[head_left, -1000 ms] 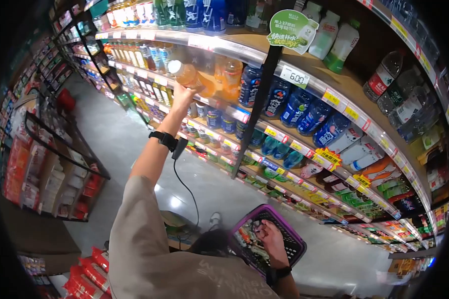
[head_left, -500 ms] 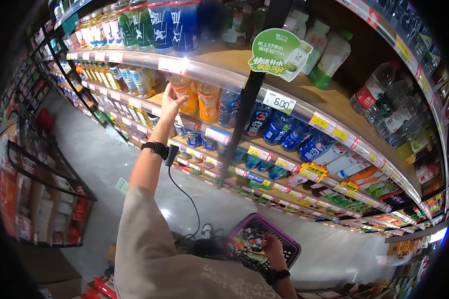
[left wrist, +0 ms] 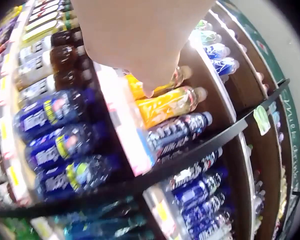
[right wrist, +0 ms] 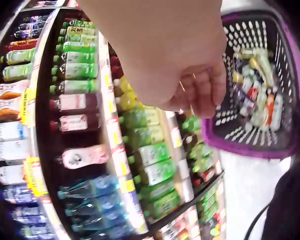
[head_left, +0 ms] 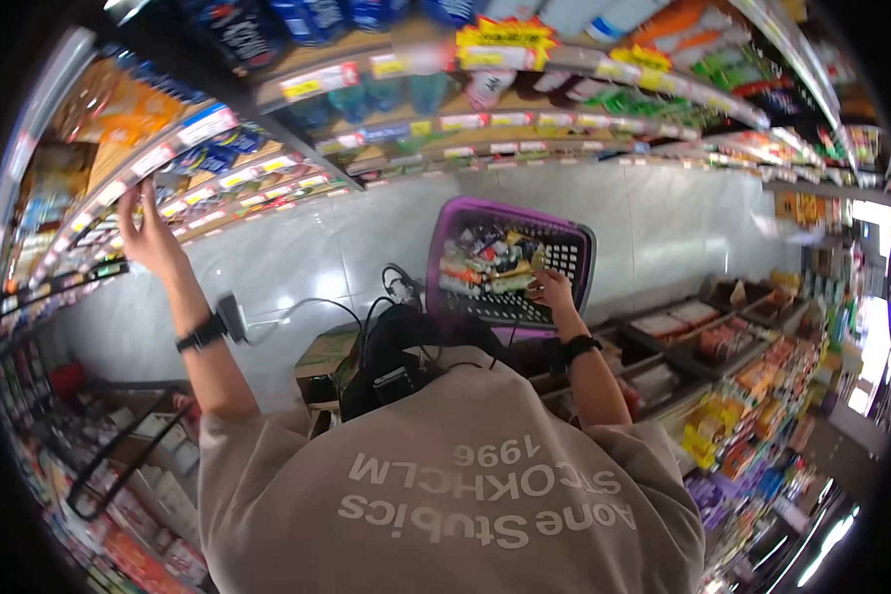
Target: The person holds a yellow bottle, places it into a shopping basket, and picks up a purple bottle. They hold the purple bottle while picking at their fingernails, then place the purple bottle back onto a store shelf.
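In the head view my left hand is raised at the far left, fingers extended toward the edge of a drinks shelf. Orange drink bottles stand on that shelf, just beyond the fingertips. The left wrist view has the hand overlapping the orange bottles, and no object shows in its grasp. My right hand hangs over the near side of a black basket with a purple rim. In the right wrist view its fingers are loosely curled with nothing visible in them. Small packaged items lie inside the basket.
Blue-labelled bottles fill a neighbouring shelf section behind a black upright post. A brown box stands near my feet. Display bins are at the right, and a black-railed rack at the left.
My left hand was at a tilted orange bottle, which then stood upright on the shelf; the hand has since drawn back empty. The head view has tipped downward and the right hand remains over the basket.
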Action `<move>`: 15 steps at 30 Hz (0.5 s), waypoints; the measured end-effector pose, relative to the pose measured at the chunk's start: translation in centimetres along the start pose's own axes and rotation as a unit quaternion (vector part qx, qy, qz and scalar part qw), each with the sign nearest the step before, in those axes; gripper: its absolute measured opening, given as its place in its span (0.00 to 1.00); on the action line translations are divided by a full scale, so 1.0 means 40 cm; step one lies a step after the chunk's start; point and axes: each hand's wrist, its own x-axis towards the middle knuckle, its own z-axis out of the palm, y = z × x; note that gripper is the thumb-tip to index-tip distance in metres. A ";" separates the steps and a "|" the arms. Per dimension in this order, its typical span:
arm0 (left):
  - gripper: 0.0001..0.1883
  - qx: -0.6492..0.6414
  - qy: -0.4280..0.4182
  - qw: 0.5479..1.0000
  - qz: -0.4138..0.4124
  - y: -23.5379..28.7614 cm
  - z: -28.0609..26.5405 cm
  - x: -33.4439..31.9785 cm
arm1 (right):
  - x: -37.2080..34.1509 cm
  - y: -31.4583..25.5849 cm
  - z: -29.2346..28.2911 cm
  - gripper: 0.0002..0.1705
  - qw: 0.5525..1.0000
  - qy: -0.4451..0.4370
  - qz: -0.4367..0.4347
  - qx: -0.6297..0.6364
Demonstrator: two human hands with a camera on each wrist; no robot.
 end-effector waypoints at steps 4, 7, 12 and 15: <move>0.08 0.136 -0.253 0.958 -0.023 -0.115 -0.029 -0.351 | 0.079 0.297 -0.166 0.12 0.991 0.053 0.116 -0.043; 0.09 0.159 -0.449 0.878 -0.041 -0.096 0.026 -0.575 | 0.063 0.381 -0.199 0.10 0.981 0.082 0.161 -0.075; 0.07 0.165 -0.656 0.733 -0.065 -0.080 0.157 -0.829 | 0.095 0.443 -0.166 0.12 0.989 0.036 0.131 -0.066; 0.09 0.207 -0.727 0.655 -0.031 -0.106 0.242 -0.938 | 0.130 0.483 -0.120 0.14 0.992 0.019 0.105 -0.074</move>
